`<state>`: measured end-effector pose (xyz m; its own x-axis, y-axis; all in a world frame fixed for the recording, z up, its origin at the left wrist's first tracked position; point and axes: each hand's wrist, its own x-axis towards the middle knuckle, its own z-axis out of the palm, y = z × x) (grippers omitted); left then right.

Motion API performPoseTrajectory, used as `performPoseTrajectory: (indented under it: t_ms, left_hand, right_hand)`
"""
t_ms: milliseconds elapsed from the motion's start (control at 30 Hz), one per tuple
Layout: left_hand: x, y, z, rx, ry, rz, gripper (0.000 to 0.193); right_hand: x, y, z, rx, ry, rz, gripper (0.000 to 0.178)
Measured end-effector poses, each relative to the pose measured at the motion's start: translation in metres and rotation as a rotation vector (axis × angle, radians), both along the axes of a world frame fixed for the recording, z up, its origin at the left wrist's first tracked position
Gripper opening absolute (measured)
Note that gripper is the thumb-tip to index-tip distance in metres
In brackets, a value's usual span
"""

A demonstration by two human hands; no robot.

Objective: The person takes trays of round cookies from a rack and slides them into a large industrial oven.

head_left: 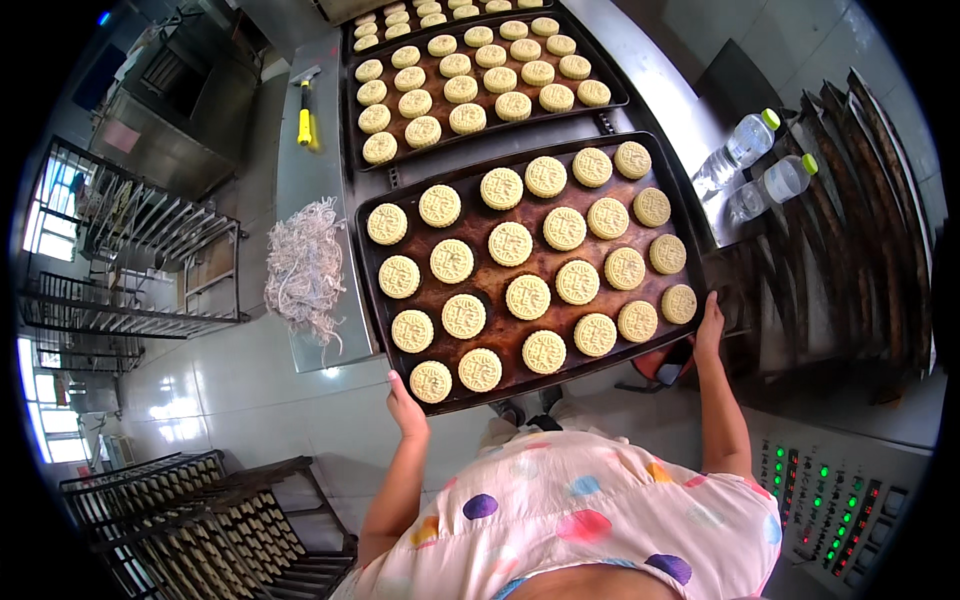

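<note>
A dark baking tray (520,388) bears several rows of round, pale yellow mooncakes (528,297) with stamped tops. My left hand (405,407) grips its near left corner, thumb up along the rim and the other fingers hidden. At the near right corner, my right hand (710,325) closes round the edge; most of its fingers are out of sight below the rim. The far part of this tray lies over the metal conveyor, while the near edge juts out toward me. Beyond it sits a second baking tray (603,110) of similar mooncakes, with a further one behind.
Left of the trays, a yellow-handled scraper (305,115) and a heap of whitish strings (305,270) lie on the metal ledge. Two clear bottles (745,143) stand at right by upright dark trays (850,210). A loaded rack (215,520) is at lower left; a lit control panel (830,505), lower right.
</note>
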<state>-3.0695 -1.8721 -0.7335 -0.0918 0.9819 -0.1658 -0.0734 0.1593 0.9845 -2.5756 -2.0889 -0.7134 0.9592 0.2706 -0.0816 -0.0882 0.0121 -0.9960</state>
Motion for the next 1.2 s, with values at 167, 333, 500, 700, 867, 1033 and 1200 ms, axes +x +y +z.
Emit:
performPoseTrajectory:
  t_ms: [167, 333, 500, 700, 867, 1033, 1200]
  left_hand:
    - [0.021, 0.007, 0.039, 0.04, -0.043, 0.077, 0.056]
    - [0.009, 0.014, 0.011, 0.029, 0.045, 0.13, 0.06]
    - [0.009, 0.006, 0.012, 0.036, 0.011, 0.183, 0.064]
    - [0.012, 0.0, 0.019, 0.115, 0.193, 0.144, 0.066]
    - [0.011, 0.009, 0.004, 0.156, 0.127, 0.138, 0.064]
    - [0.01, 0.013, 0.004, 0.144, 0.101, 0.127, 0.061]
    - [0.011, 0.012, 0.017, 0.127, 0.127, 0.132, 0.059]
  right_hand:
    - [0.016, 0.011, 0.012, 0.056, -0.159, 0.069, 0.059]
    - [-0.009, 0.003, 0.012, -0.526, -0.406, -0.036, 0.043]
    - [-0.084, 0.027, 0.078, -0.274, -1.111, -0.172, 0.024]
    - [-0.149, 0.18, 0.174, -0.303, -1.532, 0.319, 0.039]
    - [-0.161, 0.291, 0.191, -0.698, -1.62, 0.508, 0.06]
    - [-0.172, 0.333, 0.199, -1.042, -1.561, 0.663, 0.071]
    - [-0.174, 0.352, 0.201, -1.173, -1.586, 0.739, 0.07]
